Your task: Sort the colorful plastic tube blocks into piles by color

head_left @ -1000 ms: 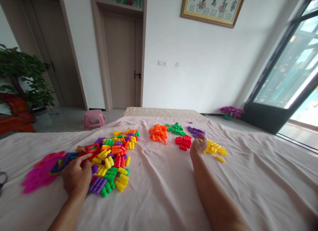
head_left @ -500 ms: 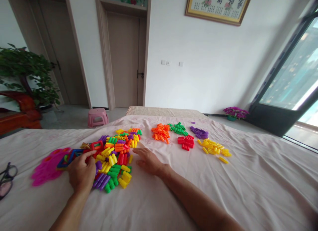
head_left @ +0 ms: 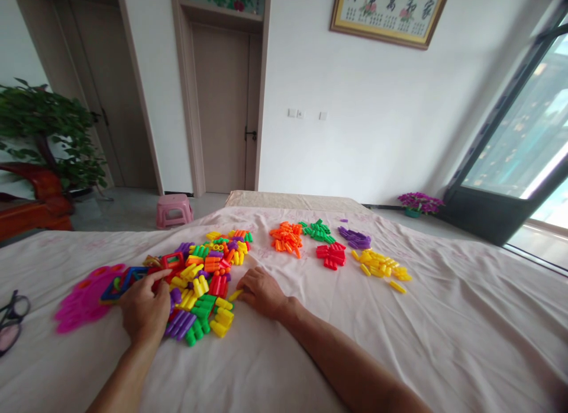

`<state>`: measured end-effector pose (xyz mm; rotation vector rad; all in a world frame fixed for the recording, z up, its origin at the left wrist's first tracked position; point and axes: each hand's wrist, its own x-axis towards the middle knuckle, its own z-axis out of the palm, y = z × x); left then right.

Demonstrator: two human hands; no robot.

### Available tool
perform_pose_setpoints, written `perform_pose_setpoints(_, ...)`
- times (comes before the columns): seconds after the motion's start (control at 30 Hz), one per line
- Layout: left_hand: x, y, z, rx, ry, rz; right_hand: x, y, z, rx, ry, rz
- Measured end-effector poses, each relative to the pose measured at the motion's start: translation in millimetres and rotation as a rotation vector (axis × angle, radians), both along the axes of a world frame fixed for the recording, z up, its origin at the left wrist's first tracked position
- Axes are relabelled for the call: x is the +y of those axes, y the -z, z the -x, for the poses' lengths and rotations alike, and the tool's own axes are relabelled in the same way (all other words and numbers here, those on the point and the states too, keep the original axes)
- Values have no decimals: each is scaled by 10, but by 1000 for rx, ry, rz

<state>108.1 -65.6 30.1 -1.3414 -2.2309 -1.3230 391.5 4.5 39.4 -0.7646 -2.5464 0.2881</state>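
Observation:
A mixed pile of bright plastic building pieces (head_left: pixel 199 289) lies before me on the cloth. My right hand (head_left: pixel 261 291) is at the pile's right edge, thumb and fingers closed on one end of a yellow plastic stick (head_left: pixel 235 295). On the left side of the pile rests my left hand (head_left: pixel 146 303), its index finger stretched across red pieces and its other fingers partly hidden; I see nothing held in it. Beside that hand are a blue frame-shaped piece (head_left: pixel 129 278) and a magenta plastic piece (head_left: pixel 84 300).
Separate heaps of orange (head_left: pixel 286 238), green (head_left: pixel 318 230), red (head_left: pixel 331 255), purple (head_left: pixel 355 237) and yellow sticks (head_left: pixel 382 266) lie farther right on the wrinkled cloth (head_left: pixel 452 330). Eyeglasses (head_left: pixel 13 321) sit at the left edge. A pink stool (head_left: pixel 174 211) stands beyond the table.
My right hand's fingers have curled in and closed on the yellow stick at the pile's edge, which now sits tilted. My left hand stays in place.

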Motion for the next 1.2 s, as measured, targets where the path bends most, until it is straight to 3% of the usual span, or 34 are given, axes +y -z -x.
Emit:
perform_pose_setpoints(0.1, -15, -25, -17, 7, -1, 8, 50, -6, -74, 35, 88, 42)
perform_pose_setpoints(0.2, -39, -55, -54, 62, -34, 35, 193, 2, -212, 238, 250, 121)
perform_pose_setpoints(0.4, -77, -97, -118, 184, -97, 85, 659, -2, -715, 1140, 614, 429)
perform_pose_setpoints(0.57, -56, -71, -101, 255, -77, 56, 968, -108, -1412, 1734, 893, 478)
perform_pose_setpoints(0.7, -23, -28, -74, 317, 3, 1, 1028, -196, -1978, 1922, 980, 424)
perform_pose_setpoints(0.8, -3, 3, -62, 339, 74, -53, 993, -223, -2223, 1956, 996, 398)
perform_pose_setpoints(0.87, 11, 24, -61, 340, 115, -82, 977, -223, -2243, 1974, 984, 397)
perform_pose_setpoints(0.97, 32, 43, -81, 278, 173, -67, 983, -215, -2053, 1959, 922, 427)
perform_pose_setpoints(1.1, 22, -8, -179, 173, 280, -42, 919, -217, -1503, 1820, 704, 524)
perform_pose_setpoints(1.2, -60, -94, -272, 234, 366, 27, 731, -218, -1033, 1618, 486, 589)
